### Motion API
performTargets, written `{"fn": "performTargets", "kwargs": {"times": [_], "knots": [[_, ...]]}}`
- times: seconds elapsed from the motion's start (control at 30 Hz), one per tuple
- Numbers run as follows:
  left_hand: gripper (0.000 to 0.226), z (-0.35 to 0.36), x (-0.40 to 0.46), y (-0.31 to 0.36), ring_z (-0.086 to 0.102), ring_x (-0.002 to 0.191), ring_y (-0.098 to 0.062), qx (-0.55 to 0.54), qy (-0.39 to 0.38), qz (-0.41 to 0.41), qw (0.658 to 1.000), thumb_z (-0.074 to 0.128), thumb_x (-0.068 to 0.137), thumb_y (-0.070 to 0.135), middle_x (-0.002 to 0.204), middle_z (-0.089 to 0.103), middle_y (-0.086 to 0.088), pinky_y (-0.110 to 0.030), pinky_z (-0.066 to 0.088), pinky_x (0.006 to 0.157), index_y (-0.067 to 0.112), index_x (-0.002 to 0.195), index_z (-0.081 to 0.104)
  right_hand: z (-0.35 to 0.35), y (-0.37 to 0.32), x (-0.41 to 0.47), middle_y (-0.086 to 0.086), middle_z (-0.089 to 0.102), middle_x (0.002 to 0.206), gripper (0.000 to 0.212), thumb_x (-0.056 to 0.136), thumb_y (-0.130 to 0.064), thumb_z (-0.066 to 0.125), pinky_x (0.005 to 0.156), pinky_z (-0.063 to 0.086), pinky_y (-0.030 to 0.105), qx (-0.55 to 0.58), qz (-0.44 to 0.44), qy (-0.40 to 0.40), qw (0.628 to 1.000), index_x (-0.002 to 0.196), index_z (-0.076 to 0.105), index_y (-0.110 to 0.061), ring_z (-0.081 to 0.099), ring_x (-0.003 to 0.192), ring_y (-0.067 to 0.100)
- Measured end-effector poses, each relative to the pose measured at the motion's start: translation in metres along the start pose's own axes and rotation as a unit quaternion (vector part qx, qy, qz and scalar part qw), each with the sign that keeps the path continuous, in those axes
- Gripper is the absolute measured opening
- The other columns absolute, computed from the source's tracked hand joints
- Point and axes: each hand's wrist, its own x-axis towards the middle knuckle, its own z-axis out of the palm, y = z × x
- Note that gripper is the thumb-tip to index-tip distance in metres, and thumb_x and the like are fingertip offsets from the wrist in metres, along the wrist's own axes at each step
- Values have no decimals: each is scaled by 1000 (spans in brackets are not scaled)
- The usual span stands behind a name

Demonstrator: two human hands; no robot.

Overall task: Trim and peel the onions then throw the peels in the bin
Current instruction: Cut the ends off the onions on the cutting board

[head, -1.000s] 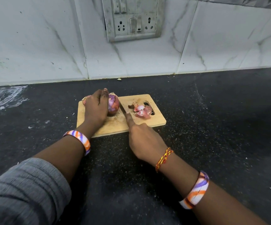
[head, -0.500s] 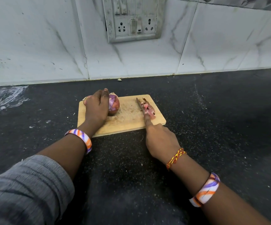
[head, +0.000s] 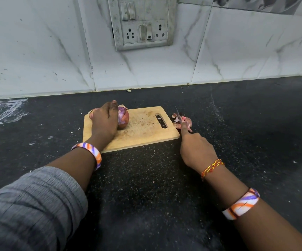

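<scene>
The surface (head: 237,113) is black speckled stone, dusted with pale crumbs and scraps, and carries a white smear at its far left by the tiled wall. A wooden cutting board (head: 143,131) with a slotted handle lies flat on it. Just beside the board's right edge, a small heap of onion peels (head: 186,121) rests directly on the stone.

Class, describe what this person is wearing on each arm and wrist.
The left arm has a grey ribbed sleeve pushed up the forearm and a white, orange and purple striped bangle. The right arm is bare, with a red-and-yellow thread bracelet at the wrist and a matching striped bangle further up.
</scene>
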Motion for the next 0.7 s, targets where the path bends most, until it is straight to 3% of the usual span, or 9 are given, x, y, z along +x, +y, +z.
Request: {"fn": "performTargets", "kwargs": {"times": [0.13, 0.33, 0.7], "knots": [[42, 0, 0, 1, 53, 82, -27, 11, 2, 5, 1000, 33, 99, 28, 92, 62, -23, -29, 36, 72, -4, 98, 59, -4, -7, -9, 17, 56, 120, 75, 91, -5, 43, 85, 48, 44, 9, -29, 19, 999, 149, -1, -21, 57, 106, 33], [42, 0, -1, 2, 56, 87, -33, 16, 0, 4, 1000, 32, 99, 28, 95, 63, -26, -30, 37, 73, -5, 98, 59, 8, -23, -10, 17, 54, 119, 72, 92, -7, 41, 84, 47, 42, 9, -76, -22, 997, 149, -1, -21, 55, 107, 32], [43, 0, -1, 3, 58, 96, -36, 12, -6, 0, 1000, 32, 99, 28, 101, 62, -26, -27, 35, 71, -6, 103, 58, 5, 13, -1, 16, 58, 112, 72, 91, -6, 43, 81, 51, 42, 11, 1, -13, 1000, 149, 3, -22, 60, 99, 30]]}}
